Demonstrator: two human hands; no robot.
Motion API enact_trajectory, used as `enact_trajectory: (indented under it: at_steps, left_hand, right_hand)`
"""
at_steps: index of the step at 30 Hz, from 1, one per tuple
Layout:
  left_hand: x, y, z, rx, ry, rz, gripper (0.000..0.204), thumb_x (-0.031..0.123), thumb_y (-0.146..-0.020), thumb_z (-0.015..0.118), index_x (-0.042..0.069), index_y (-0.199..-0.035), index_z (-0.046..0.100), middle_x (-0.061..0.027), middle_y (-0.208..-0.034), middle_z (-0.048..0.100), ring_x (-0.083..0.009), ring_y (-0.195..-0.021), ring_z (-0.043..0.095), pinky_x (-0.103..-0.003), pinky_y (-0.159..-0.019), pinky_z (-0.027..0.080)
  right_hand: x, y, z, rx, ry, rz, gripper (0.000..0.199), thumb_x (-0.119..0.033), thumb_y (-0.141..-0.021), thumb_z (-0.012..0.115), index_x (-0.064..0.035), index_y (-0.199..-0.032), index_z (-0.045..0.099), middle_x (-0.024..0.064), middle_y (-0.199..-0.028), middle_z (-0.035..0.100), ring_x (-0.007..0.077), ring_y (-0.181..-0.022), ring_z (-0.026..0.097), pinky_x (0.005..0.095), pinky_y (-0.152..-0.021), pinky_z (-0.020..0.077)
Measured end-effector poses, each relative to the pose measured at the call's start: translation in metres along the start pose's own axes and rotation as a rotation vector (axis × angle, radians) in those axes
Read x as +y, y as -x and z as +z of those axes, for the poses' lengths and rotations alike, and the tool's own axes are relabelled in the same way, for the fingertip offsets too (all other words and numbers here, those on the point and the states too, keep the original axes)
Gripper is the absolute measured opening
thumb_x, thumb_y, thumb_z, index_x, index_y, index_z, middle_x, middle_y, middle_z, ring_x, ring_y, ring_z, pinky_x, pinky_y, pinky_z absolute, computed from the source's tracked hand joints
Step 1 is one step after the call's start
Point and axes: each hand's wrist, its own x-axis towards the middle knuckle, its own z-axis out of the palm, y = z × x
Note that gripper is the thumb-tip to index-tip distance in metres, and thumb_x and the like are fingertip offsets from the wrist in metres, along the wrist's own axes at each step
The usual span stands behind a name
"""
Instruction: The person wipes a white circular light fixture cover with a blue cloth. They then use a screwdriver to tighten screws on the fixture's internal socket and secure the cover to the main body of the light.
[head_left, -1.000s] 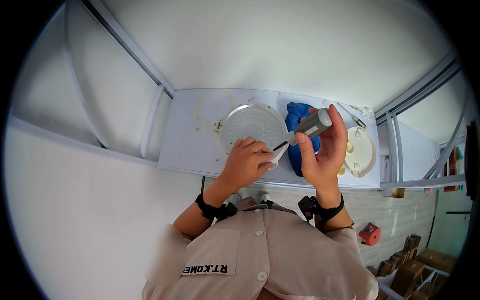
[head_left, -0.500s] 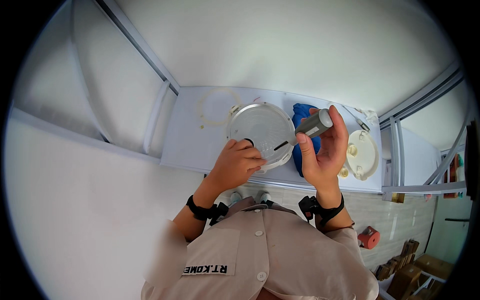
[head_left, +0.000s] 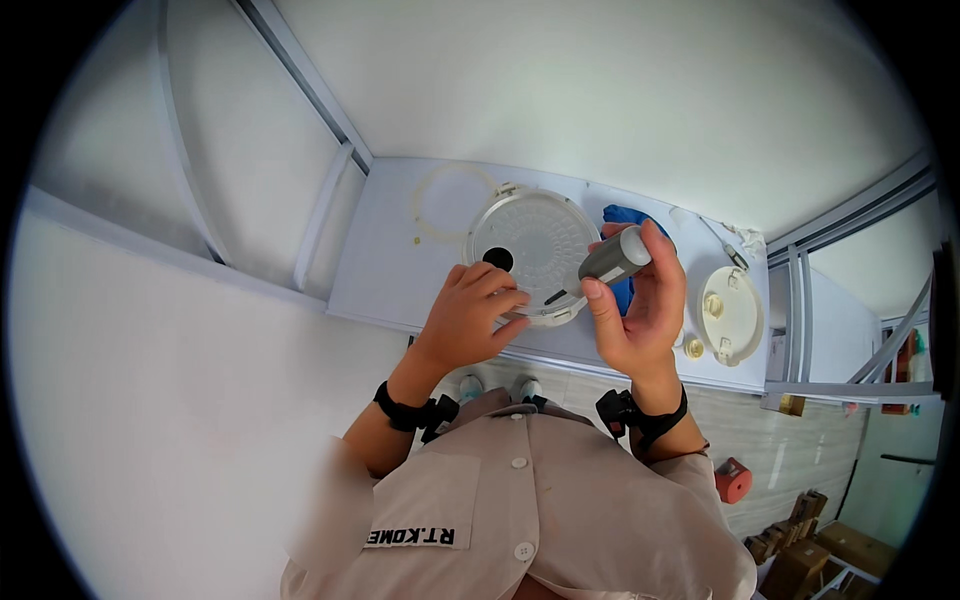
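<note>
In front of me on the table lies a round white-rimmed lid [head_left: 535,225] with a silver metal inner face and a black round spot [head_left: 498,259] near its left side. My left hand [head_left: 475,308] rests at the lid's near-left edge, its fingers bent over the rim and the thumb below. My right hand [head_left: 645,310] grips a grey electric screwdriver [head_left: 612,257] by its thick body. The dark bit slants down to the left, at the lid's near-right rim; whether it touches a screw is too small to tell.
Behind my right hand lies a blue cloth-like bundle [head_left: 622,214]. Farther right are a cream round cover [head_left: 730,315], a small yellowish round part [head_left: 694,348] and a grey-handled tool [head_left: 737,258]. A pale ring [head_left: 418,200] lies at the back left.
The screwdriver has come down and left, bringing its bit to the rim. My left fingers have shifted slightly, uncovering more of the black spot. The whole view has tilted a little.
</note>
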Motion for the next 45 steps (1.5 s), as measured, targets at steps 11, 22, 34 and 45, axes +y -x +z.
enact_trajectory:
  at_steps: [11, 22, 34, 45]
  left_hand:
    - [0.007, -0.007, 0.031, 0.028, 0.095, 0.013, 0.019, 0.018, -0.083, 0.089, 0.012, -0.095, 0.076, 0.0007, -0.095, 0.067, -0.0229, -0.089, 0.06, -0.04, -0.083, 0.043]
    - [0.008, -0.005, 0.035, 0.05, 0.142, -0.02, 0.015, 0.014, -0.083, 0.087, 0.01, -0.096, 0.079, -0.0003, -0.095, 0.066, -0.0235, -0.091, 0.059, -0.04, -0.086, 0.045]
    - [0.006, -0.004, 0.04, 0.104, 0.16, -0.017, 0.015, 0.015, -0.082, 0.09, 0.011, -0.092, 0.079, 0.0004, -0.09, 0.067, -0.022, -0.084, 0.059, -0.039, -0.079, 0.042]
    - [0.003, -0.002, 0.043, 0.087, 0.117, -0.01, 0.013, 0.016, -0.082, 0.089, 0.012, -0.09, 0.08, 0.0006, -0.089, 0.066, -0.0221, -0.086, 0.059, -0.04, -0.081, 0.041]
  right_hand:
    - [-0.004, 0.004, 0.001, -0.002, 0.083, -0.054, 0.069, -0.003, -0.088, 0.086, 0.0039, -0.149, 0.053, 0.024, -0.127, 0.069, 0.0358, -0.111, 0.071, 0.0423, -0.094, 0.0561]
    - [-0.003, 0.004, -0.001, -0.004, 0.158, -0.157, 0.073, -0.005, -0.083, 0.092, -0.0014, -0.147, 0.057, 0.0221, -0.125, 0.069, 0.0341, -0.107, 0.071, 0.0393, -0.088, 0.0586]
    - [-0.003, 0.006, -0.002, -0.044, 0.118, -0.09, 0.069, -0.006, -0.088, 0.087, -0.0002, -0.149, 0.055, 0.0231, -0.126, 0.07, 0.0357, -0.107, 0.071, 0.04, -0.09, 0.0582]
    - [-0.022, -0.018, 0.002, -0.079, 0.268, -0.201, 0.065, -0.014, -0.08, 0.095, -0.0044, -0.138, 0.067, 0.0138, -0.11, 0.069, 0.0265, -0.086, 0.067, 0.0337, -0.069, 0.0561]
